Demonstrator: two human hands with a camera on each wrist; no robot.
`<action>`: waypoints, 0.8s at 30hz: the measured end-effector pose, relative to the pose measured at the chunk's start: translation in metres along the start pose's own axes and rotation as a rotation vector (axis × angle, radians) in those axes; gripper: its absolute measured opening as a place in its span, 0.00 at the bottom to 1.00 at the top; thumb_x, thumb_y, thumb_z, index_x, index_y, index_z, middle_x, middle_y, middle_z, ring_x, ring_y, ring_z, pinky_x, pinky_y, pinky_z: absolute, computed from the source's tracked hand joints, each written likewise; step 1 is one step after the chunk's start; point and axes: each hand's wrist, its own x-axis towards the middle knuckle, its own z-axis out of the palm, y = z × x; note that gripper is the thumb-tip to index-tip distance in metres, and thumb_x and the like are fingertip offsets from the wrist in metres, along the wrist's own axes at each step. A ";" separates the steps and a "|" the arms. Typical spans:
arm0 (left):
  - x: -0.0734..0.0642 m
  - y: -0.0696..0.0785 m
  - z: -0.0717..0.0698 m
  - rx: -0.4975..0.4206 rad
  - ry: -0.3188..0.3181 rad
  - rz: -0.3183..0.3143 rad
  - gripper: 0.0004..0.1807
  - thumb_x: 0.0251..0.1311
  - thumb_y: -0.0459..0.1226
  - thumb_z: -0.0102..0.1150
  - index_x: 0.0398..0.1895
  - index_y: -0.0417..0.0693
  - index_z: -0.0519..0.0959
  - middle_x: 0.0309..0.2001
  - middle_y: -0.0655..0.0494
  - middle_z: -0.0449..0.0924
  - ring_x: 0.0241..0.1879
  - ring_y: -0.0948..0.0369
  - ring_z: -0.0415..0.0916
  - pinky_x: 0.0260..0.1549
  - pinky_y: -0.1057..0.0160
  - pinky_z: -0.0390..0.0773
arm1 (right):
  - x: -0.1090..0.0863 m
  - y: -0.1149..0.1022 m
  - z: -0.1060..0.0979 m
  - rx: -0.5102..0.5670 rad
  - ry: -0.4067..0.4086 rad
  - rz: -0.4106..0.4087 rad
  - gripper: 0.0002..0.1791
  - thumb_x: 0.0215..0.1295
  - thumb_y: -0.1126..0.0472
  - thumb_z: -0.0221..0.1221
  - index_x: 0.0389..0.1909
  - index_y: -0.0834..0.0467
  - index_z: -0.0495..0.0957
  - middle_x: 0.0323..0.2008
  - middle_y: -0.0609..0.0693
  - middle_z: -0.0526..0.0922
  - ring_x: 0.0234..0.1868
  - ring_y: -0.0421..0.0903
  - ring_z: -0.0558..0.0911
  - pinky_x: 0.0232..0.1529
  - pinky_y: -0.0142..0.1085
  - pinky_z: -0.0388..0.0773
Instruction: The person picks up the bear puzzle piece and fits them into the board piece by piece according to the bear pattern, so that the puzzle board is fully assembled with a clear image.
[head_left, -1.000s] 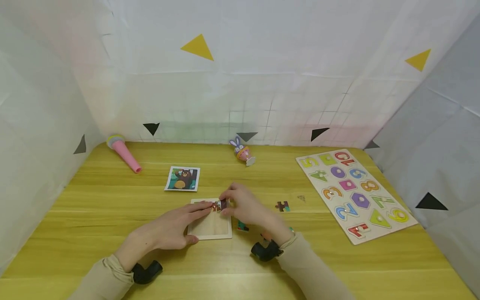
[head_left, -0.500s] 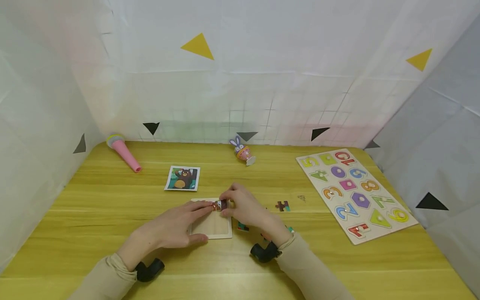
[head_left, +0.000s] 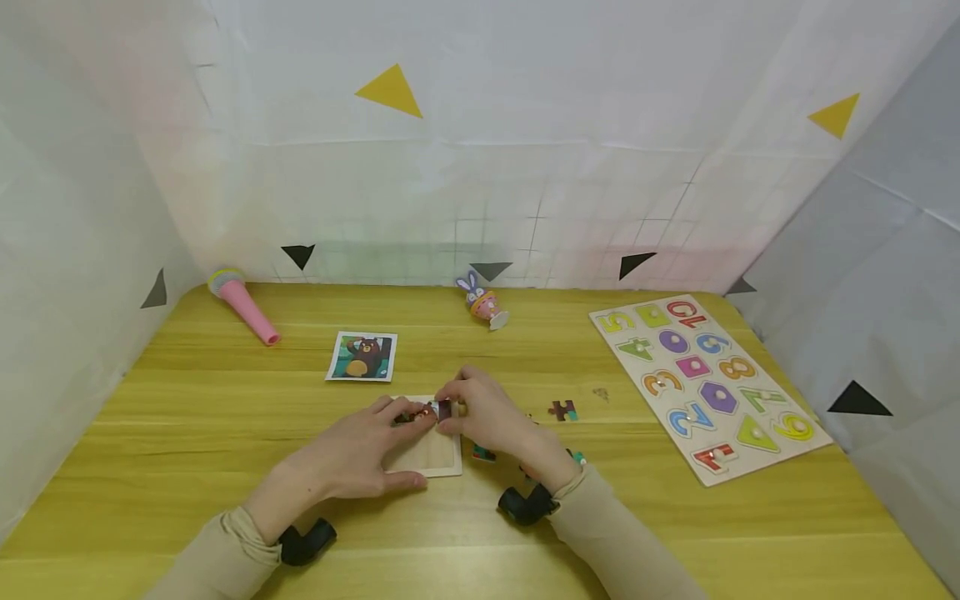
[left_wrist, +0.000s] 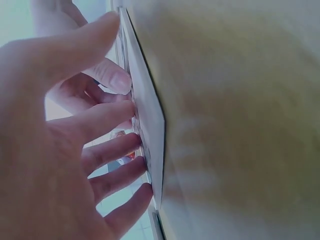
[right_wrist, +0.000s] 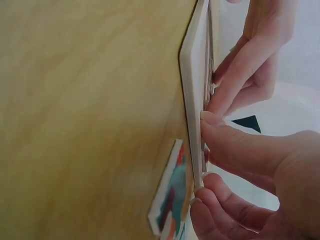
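Observation:
A square wooden puzzle tray (head_left: 431, 454) lies flat on the table, with jigsaw pieces (head_left: 425, 414) along its far side. My left hand (head_left: 348, 454) lies over the tray's left part, fingertips pressing on these pieces and thumb near the front rim. In the left wrist view its fingers (left_wrist: 112, 150) stretch to the tray's edge. At the far right corner, my right hand (head_left: 487, 412) pinches a dark puzzle piece (head_left: 445, 409) between thumb and index finger, close over the tray. The right wrist view shows the right thumb (right_wrist: 235, 140) at the tray's rim.
Loose puzzle pieces (head_left: 562, 410) lie right of the tray, one (head_left: 483, 453) close beside it and others partly under the right forearm. Behind stand a bear picture card (head_left: 362, 357), a pink toy microphone (head_left: 251, 312) and a rabbit figure (head_left: 482, 302). A number board (head_left: 705, 387) lies right.
My left hand has slid right over the tray, its thumb moving along the front rim, and more pieces show at the far left. My right hand stays at the far right corner.

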 end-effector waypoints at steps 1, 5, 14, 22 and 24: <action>0.000 0.000 0.000 0.001 -0.003 0.001 0.43 0.61 0.65 0.57 0.76 0.58 0.64 0.73 0.56 0.62 0.69 0.52 0.63 0.63 0.45 0.71 | 0.000 0.000 0.000 0.003 0.000 0.002 0.18 0.59 0.57 0.71 0.50 0.57 0.85 0.42 0.51 0.77 0.36 0.44 0.70 0.37 0.35 0.69; 0.000 -0.001 0.002 -0.007 -0.016 0.004 0.44 0.61 0.66 0.56 0.76 0.56 0.64 0.78 0.59 0.55 0.71 0.51 0.60 0.66 0.44 0.68 | 0.001 0.000 0.000 0.015 0.001 0.018 0.18 0.59 0.58 0.72 0.50 0.58 0.85 0.42 0.52 0.77 0.39 0.45 0.74 0.38 0.36 0.72; 0.000 -0.001 0.002 -0.016 -0.012 0.018 0.46 0.60 0.66 0.56 0.77 0.55 0.63 0.77 0.60 0.58 0.72 0.53 0.59 0.68 0.45 0.66 | 0.000 -0.003 -0.001 0.021 0.008 0.080 0.15 0.58 0.58 0.72 0.45 0.59 0.85 0.39 0.51 0.78 0.42 0.48 0.78 0.44 0.40 0.76; 0.003 0.000 0.003 -0.027 -0.017 0.031 0.45 0.61 0.65 0.57 0.76 0.51 0.64 0.77 0.56 0.59 0.75 0.49 0.55 0.69 0.43 0.63 | -0.002 -0.003 -0.002 -0.004 0.014 0.068 0.16 0.58 0.58 0.72 0.45 0.60 0.86 0.39 0.51 0.78 0.38 0.46 0.77 0.38 0.36 0.74; 0.003 0.000 0.002 -0.047 -0.029 0.020 0.45 0.61 0.65 0.56 0.76 0.50 0.64 0.77 0.55 0.59 0.76 0.48 0.53 0.70 0.42 0.61 | -0.002 -0.002 -0.003 -0.017 0.011 0.056 0.19 0.58 0.57 0.73 0.48 0.61 0.85 0.41 0.52 0.78 0.39 0.47 0.78 0.39 0.37 0.75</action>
